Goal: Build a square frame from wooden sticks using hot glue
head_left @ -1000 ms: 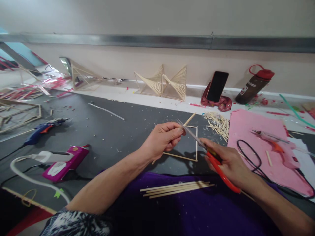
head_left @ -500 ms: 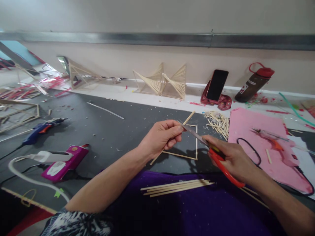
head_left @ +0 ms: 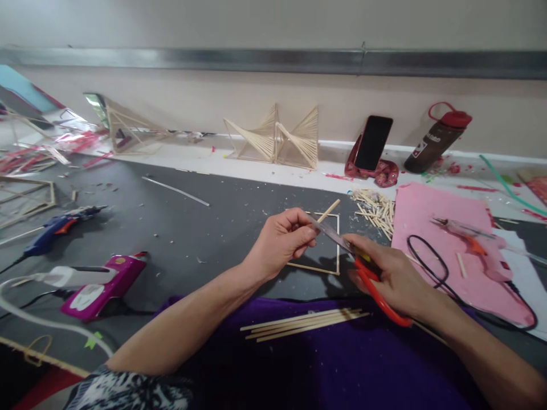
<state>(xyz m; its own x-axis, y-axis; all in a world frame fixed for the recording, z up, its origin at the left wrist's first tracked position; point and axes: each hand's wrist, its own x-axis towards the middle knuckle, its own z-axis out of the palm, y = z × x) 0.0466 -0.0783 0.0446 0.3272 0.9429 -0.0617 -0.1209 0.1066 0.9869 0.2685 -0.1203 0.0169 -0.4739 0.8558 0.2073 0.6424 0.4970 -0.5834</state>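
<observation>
My left hand is closed, pinching a thin wooden stick whose far end points up and to the right. In my right hand is a pair of scissors with red handles. Their blades lie across the stick, close to my left fingertips; whether they have cut in cannot be made out. Beneath both hands, a square stick frame rests on the grey table, partly hidden. Several long wooden sticks lie on the purple cloth over my lap.
Right of the frame are a pile of short stick pieces and a pink sheet bearing a glue gun. A blue glue gun and a magenta power strip lie left. Stick models, a phone and a bottle stand behind.
The camera view has shifted slightly, moving most things a little left and up. The scissors stay against the stick in my left hand. The stick's lower end no longer shows below my left hand.
</observation>
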